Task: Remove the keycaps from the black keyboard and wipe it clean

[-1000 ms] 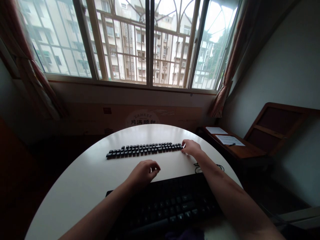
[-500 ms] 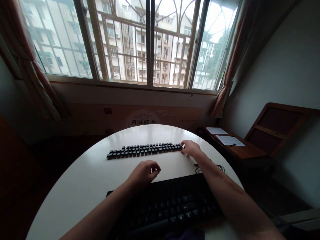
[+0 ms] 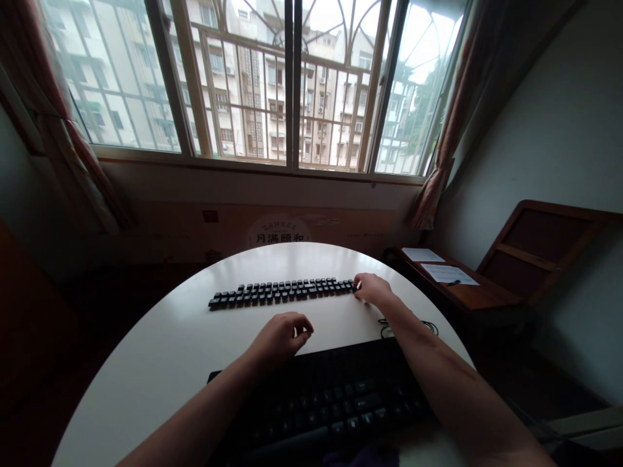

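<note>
Several black keycaps (image 3: 272, 293) lie in staggered rows on a white round table (image 3: 160, 363). At the right end of these rows, my right hand (image 3: 372, 288) has its thumb and fingers closed around a keycap at the end, partly hidden by the fingertips. My left hand (image 3: 285, 334) hovers near the top edge of a black keyboard (image 3: 341, 370), fingers curled and the thumb close to the fingertips. Whether anything small sits in that pinch cannot be made out. The keyboard's upper part is dark; keycaps show on its lower right part.
A thin black cable (image 3: 428, 327) lies coiled on the table behind my right forearm. To the right stands a wooden chair (image 3: 487, 295) with papers (image 3: 450, 274) and a dark pen on its seat. A barred window (image 3: 292, 97) and a printed cardboard panel (image 3: 341, 227) are beyond the table.
My right hand has shifted very slightly to the right at the end of the keycap rows. My left hand and the keyboard look the same.
</note>
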Motion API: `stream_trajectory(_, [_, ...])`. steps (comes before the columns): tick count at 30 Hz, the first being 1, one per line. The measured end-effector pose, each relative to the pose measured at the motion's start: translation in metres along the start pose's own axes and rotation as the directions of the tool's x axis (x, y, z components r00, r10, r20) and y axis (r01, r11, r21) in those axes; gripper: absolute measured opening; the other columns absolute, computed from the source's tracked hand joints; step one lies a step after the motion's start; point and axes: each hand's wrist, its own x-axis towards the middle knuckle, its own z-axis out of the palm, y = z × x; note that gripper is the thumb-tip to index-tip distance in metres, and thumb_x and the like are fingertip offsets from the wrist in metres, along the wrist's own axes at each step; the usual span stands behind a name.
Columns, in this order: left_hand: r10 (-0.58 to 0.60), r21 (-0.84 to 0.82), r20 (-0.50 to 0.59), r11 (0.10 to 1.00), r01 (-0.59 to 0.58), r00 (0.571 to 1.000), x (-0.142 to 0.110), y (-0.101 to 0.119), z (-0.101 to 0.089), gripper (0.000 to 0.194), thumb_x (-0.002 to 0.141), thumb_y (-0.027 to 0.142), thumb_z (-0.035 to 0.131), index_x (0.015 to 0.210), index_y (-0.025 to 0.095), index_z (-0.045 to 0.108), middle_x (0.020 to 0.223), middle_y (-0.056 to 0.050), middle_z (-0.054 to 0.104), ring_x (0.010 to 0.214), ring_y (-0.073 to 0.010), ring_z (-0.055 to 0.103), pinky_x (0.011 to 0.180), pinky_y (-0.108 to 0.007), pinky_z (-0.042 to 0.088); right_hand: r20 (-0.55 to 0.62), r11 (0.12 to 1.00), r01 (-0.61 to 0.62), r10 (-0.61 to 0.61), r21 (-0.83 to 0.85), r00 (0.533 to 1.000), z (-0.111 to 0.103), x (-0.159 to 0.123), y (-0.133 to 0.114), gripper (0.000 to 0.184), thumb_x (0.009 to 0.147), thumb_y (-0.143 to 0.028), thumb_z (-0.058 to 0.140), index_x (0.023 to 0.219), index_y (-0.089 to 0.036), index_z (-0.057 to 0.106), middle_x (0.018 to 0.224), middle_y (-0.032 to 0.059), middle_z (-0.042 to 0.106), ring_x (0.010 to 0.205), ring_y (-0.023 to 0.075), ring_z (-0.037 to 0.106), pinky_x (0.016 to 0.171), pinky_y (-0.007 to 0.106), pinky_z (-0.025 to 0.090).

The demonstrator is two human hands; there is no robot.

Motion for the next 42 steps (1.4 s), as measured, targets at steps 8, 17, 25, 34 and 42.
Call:
stream_trajectory(8, [-0.009,-0.009,0.009,1.000,0.009,1.000,-0.001,0.003,-0.002,0.018,0.080,0.027,0.058,0.083,0.021,0.075,0.080,-0.004,0.072,0.072,-0.0183,0.061,0.069,-0.029,0.048,-0.034,1.000,0.000,-0.001,-0.006,0.999,-0.005,-0.008,-0.004,0.030,0.097,-0.032,0.060,0.123,-0.018,0.059,0.124,0.0095,0.061,0.104,0.0223,0.063,0.087,0.043,0.055])
stream_trajectory(17, [0.000,0.038,0.026,0.999,-0.001,1.000,0.000,0.005,-0.003,0.020,0.082,0.027,0.057,0.086,0.020,0.076,0.082,-0.005,0.071,0.073,-0.0194,0.062,0.068,-0.029,0.048,-0.396,0.986,0.111,-0.053,0.125,0.917,-0.077,-0.046,-0.019,0.024,0.096,-0.041,0.057,0.100,-0.020,0.068,0.103,0.0068,0.071,0.097,0.0241,0.066,0.084,0.033,0.049])
stream_trajectory(25, [0.021,0.193,0.078,0.981,-0.036,0.997,0.003,0.003,-0.011,0.023,0.085,0.032,0.055,0.090,0.022,0.075,0.086,-0.005,0.073,0.078,-0.0208,0.064,0.067,-0.027,0.045,-0.796,0.585,0.731,-0.225,0.350,0.562,-0.135,-0.142,-0.031,0.066,0.103,-0.059,0.018,0.089,-0.018,0.069,0.079,0.0027,0.066,0.078,0.0127,0.066,0.066,0.023,0.049])
stream_trajectory(34, [-0.301,0.295,0.317,0.933,0.209,0.899,0.002,-0.037,-0.066,0.046,0.083,0.056,0.052,0.062,0.019,0.069,0.060,-0.005,0.062,0.054,-0.0173,0.053,0.050,-0.027,0.031,-0.615,-0.025,0.735,-0.567,0.677,0.548,-0.147,-0.211,-0.028,0.038,0.101,-0.048,0.047,0.085,-0.019,0.066,0.049,-0.0060,0.046,0.034,0.0071,0.040,0.031,0.020,0.031])
stream_trajectory(42, [-0.181,-0.272,0.654,0.850,0.452,0.734,-0.017,-0.049,-0.085,0.031,0.068,0.046,0.075,0.076,0.017,0.069,0.048,0.004,0.037,0.042,-0.0077,0.030,0.039,-0.021,0.016,-0.165,0.025,0.445,-0.909,0.895,0.383,-0.099,-0.213,-0.090,0.020,0.090,-0.027,0.069,0.106,-0.017,0.064,0.087,0.0026,0.066,0.062,0.0109,0.065,0.049,0.018,0.047])
